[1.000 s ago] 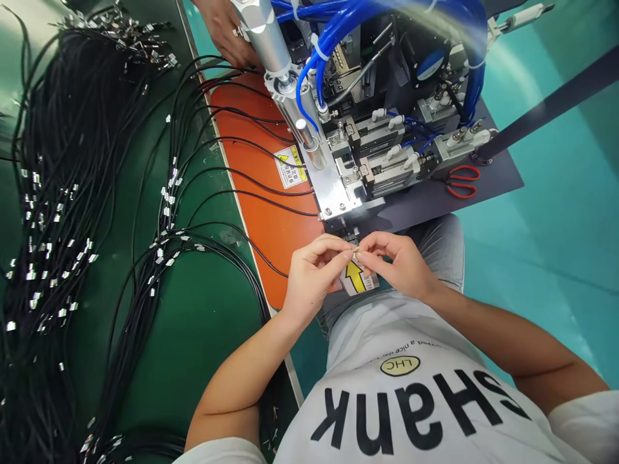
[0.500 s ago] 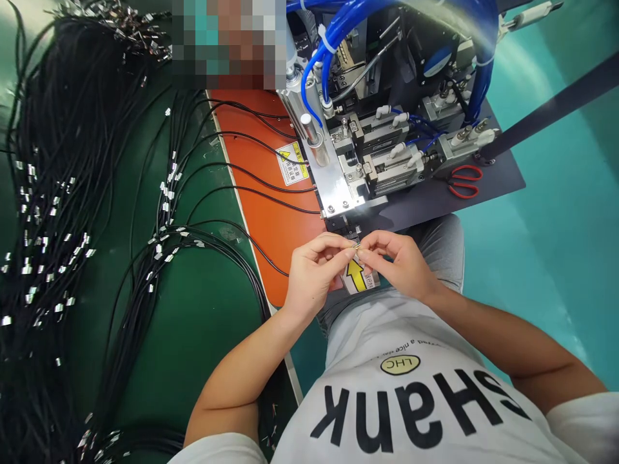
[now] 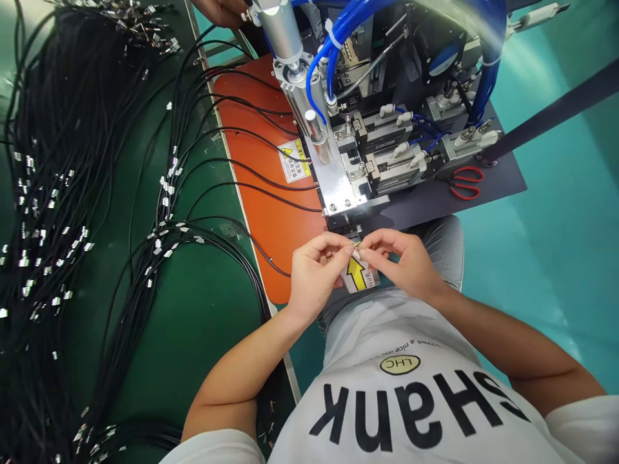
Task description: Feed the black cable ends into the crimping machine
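Observation:
My left hand [image 3: 316, 270] and my right hand [image 3: 403, 261] meet fingertip to fingertip just below the front of a metal machine [image 3: 358, 161]. Both pinch a tiny metal piece [image 3: 356, 245], right above a white label with a yellow arrow [image 3: 358, 276]. A thin black cable [image 3: 256, 245] runs from the orange mat [image 3: 264, 193] toward my left hand. All the fingers of both hands are curled in tight.
Large bundles of black cables with metal ends [image 3: 58, 212] cover the green belt [image 3: 203, 309] on the left. Red-handled scissors [image 3: 461, 182] lie on the dark plate to the right of the machine. Another person's hand [image 3: 220, 9] shows at the top edge.
My hands stay pinched together in the same spot. The view has shifted slightly, and the other person's hand at the top has drawn back toward the edge.

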Tool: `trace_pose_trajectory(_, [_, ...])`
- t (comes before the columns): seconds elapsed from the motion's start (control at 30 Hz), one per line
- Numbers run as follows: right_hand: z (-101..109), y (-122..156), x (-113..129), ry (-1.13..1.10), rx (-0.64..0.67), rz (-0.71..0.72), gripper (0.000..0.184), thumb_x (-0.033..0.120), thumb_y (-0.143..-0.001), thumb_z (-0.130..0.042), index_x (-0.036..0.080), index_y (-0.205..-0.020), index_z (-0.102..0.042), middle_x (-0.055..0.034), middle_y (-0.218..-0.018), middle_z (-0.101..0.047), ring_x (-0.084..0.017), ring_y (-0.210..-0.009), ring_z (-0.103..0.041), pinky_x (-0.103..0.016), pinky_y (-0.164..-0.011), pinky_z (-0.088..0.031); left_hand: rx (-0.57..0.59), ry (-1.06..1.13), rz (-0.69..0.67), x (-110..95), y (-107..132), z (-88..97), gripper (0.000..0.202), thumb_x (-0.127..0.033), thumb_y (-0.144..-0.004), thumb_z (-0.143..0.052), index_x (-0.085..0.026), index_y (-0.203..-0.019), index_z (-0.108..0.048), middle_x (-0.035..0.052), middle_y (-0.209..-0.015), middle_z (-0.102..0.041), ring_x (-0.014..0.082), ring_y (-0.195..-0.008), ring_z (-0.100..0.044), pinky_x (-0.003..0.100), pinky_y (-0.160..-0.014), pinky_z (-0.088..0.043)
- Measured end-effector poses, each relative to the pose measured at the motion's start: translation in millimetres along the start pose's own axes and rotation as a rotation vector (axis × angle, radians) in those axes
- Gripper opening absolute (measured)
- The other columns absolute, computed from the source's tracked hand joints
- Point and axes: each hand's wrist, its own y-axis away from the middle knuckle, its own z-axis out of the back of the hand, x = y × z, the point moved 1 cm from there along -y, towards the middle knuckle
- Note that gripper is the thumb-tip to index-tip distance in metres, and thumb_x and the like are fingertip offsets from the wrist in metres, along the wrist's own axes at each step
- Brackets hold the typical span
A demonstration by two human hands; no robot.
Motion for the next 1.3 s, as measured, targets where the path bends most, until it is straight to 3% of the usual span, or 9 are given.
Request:
trace_pose_trajectory(0.33, [1,-6,9,0.020,-0.026,0.038,0.016,0.034,-0.084,-0.073,0.019,-0.080,-0.069,-0.0017,-0.077,-0.067,-0.014,-0.069,-0.059,-0.028,-0.064,-0.045,0.026,-0.020,-0.026,-2,0,0.7,0.020,-0.038,-0.081,-0.074,-0.019,-0.084,-0.067,-0.0016,-0.068,-0.061,0.0064,-0.046,-0.052,0.016,-0.035,-0.043])
trace_pose_trajectory(0.8, [0,-6,5,-0.065,-0.035,-0.015,0.018,0.036,-0.081,-0.074,0.019,-0.081,-0.070,-0.0026,-0.077,-0.068,-0.015,-0.070,-0.062,-0.029,-0.066,-0.052,0.027,-0.035,-0.013,-4,1,-0.7,0.024,-0.039,-0.079,-0.076,-0.018,-0.083,-0.067,-0.0012,-0.069,-0.063,0.0062,-0.046,-0.052,0.016,-0.035,-0.044])
trace_pose_trajectory(1.3, [-7,-6,-7,-0.284,-0.030,-0.073,0.018,0.035,-0.080,-0.077,0.018,-0.081,-0.068,0.0004,-0.069,-0.064,-0.013,-0.065,-0.060,-0.026,-0.063,-0.049,0.017,-0.009,0.046,-1,0,-0.7,0.023,-0.040,-0.081,-0.074,-0.018,-0.085,-0.067,-0.0024,-0.063,-0.059,0.0064,-0.045,-0.051,0.016,-0.035,-0.041])
